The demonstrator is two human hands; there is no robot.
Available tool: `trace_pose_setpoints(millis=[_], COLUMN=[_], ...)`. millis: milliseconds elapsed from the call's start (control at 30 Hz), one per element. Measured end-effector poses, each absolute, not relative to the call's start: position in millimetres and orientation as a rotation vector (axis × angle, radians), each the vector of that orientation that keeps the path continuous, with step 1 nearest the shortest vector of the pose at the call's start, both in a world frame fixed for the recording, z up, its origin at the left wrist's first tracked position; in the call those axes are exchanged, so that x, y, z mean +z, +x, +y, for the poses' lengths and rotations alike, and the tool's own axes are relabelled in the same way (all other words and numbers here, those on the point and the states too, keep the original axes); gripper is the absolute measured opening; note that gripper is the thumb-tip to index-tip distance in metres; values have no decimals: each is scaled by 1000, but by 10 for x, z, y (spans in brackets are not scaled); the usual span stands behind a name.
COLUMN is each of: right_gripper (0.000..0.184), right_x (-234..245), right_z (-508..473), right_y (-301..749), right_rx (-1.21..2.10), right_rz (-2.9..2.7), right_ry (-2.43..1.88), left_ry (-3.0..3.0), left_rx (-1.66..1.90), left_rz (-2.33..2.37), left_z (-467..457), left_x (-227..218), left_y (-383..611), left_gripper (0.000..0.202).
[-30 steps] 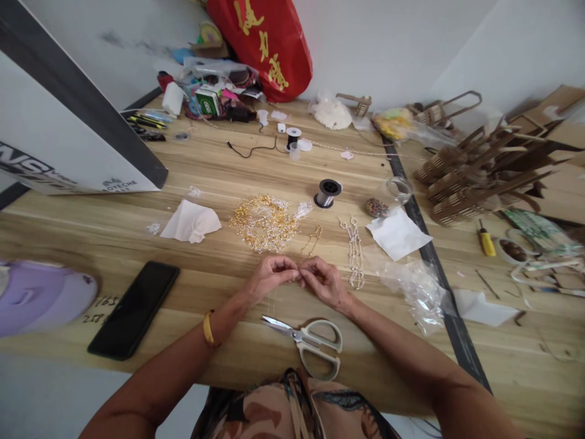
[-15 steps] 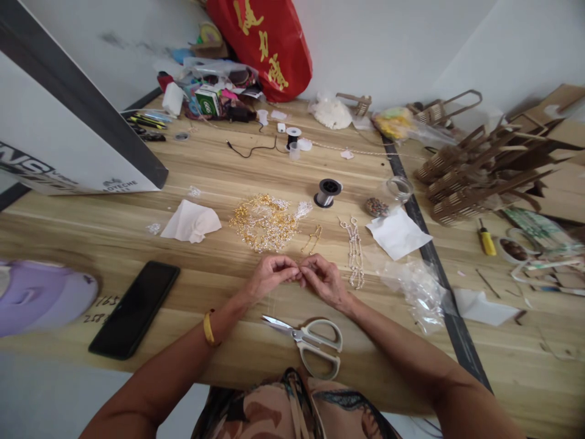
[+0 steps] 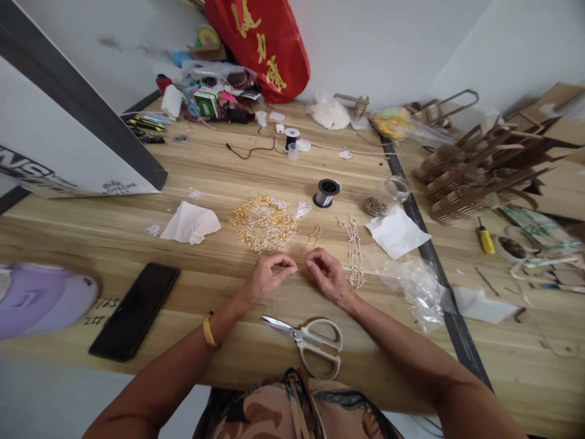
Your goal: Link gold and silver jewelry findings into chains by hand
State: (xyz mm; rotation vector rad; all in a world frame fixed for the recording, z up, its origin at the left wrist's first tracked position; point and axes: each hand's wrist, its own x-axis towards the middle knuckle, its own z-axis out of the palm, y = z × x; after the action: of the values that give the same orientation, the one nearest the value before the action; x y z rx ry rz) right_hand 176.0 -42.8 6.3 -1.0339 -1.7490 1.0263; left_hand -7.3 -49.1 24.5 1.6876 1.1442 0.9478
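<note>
My left hand (image 3: 270, 277) is closed in a pinch, thumb against forefinger. Just across from it, my right hand (image 3: 328, 274) has its fingers curled together in a pinch too. A thin gold chain (image 3: 315, 233) lies looped on the table behind the right hand and runs down to its fingers; a fine gold bit shows in the small gap between both hands. Beyond the left hand sits a heap of gold and silver beaded chains (image 3: 265, 225). Silver beaded strands (image 3: 354, 253) lie to the right. Scissors (image 3: 304, 341) with pale handles rest, blades apart, in front of me.
A spool of wire (image 3: 326, 193) stands behind the chains. White paper (image 3: 397, 233), a clear plastic bag (image 3: 415, 292) and a jar (image 3: 395, 194) with beads lie right. At left are a crumpled tissue (image 3: 189, 224), a black phone (image 3: 134, 312) and a purple object (image 3: 46, 299).
My hands have drawn slightly apart; before, their fingertips met. A small gap with a fine gold bit now shows between them. The things on the table stay put.
</note>
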Motion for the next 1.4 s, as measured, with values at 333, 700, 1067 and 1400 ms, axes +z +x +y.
trace_pose_setpoints(millis=[333, 700, 1067, 1400], right_gripper=[15, 10, 5, 12], right_x=[76, 37, 115, 69], right_z=[-418, -411, -451, -445], right_y=[1774, 1788, 1774, 1803], right_rx=[900, 872, 797, 476], right_rz=[-1904, -1992, -1889, -2107], right_ry=[-1010, -894, -859, -683], left_ry=[1959, 1842, 1364, 1078], left_rx=[1094, 1048, 946, 929], left_rz=[1052, 1028, 1098, 1066], left_z=[-539, -546, -503, -489], left_x=[157, 191, 152, 197], left_y=[-12, -6, -20, 0], left_gripper=[9, 9, 12, 19])
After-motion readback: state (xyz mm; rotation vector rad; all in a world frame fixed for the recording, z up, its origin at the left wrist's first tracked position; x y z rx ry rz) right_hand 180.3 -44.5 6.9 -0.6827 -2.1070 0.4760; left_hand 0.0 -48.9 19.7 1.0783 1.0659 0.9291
